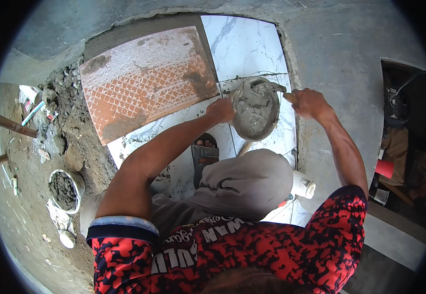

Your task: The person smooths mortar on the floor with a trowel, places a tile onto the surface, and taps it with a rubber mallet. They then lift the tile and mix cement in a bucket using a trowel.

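My right hand (311, 104) is closed round the wooden handle of a trowel (289, 97). The trowel's mortar-coated metal end reaches over the right rim of a round bucket (236, 121). Wet grey mortar (256, 110) fills the bucket, which stands over white marbled floor tiles (245, 46). At the bucket's left rim, my left hand (221, 110) grips the edge, its fingertips mostly hidden. Left of the bucket, a large tile (147, 81) lies with its orange ridged back facing up, smeared with grey in places.
Rubble and loose soil (73, 117) border the tiles on the left. A white bucket (79, 188) of dark mix stands there. Near my knee lies a white cylindrical container (303, 185). A grey wall (338, 54) runs along the right, with a doorway beyond.
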A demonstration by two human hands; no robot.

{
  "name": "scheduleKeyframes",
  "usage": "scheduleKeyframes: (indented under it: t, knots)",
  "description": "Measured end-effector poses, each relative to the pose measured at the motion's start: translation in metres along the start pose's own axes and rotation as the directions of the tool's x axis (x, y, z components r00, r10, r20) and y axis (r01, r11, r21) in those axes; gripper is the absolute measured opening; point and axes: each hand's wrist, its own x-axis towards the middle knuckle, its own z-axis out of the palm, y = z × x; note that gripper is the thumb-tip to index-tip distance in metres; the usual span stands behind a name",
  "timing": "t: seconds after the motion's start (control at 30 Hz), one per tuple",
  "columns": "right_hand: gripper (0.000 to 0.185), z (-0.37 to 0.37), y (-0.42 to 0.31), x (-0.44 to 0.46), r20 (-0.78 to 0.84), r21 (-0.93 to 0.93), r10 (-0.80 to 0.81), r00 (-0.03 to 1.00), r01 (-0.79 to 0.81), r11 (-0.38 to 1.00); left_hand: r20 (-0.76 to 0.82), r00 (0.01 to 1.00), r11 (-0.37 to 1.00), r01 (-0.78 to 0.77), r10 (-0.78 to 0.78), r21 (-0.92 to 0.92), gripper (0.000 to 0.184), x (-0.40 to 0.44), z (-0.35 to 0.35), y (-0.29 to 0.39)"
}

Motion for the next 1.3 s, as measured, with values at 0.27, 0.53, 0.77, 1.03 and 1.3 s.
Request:
scheduleKeyframes:
  t: [0.27,0.53,0.77,1.03,1.3]
  knots:
    - [0.040,0.065,-0.034,0.056,0.181,0.179,-0.077,0.980,0.044,0.983,0.008,1.000,0.999,-0.028,0.028,0.017,0.044,0.001,-0.003,-0.001]
    - [0.047,0.095,-0.060,-0.025,0.105,0.177,-0.088,0.991,0.068,0.982,0.020,0.999,0.999,-0.036,0.036,0.031,0.044,-0.003,-0.005,0.003]
    - [0.034,0.019,-0.022,-0.054,-0.066,0.064,-0.111,0.992,0.116,0.991,0.034,0.999,1.000,0.004,-0.004,0.012,0.049,0.000,0.001,-0.003]
    - [0.022,-0.009,-0.038,-0.004,0.004,-0.210,-0.054,0.999,0.054,0.976,-0.019,1.000,0.999,-0.017,0.018,0.030,0.039,-0.002,0.001,-0.001]
    - [0.024,0.015,-0.029,0.044,0.128,-0.218,-0.034,0.991,0.061,0.974,0.047,0.999,0.999,0.029,-0.028,-0.025,0.034,0.001,0.000,0.001]
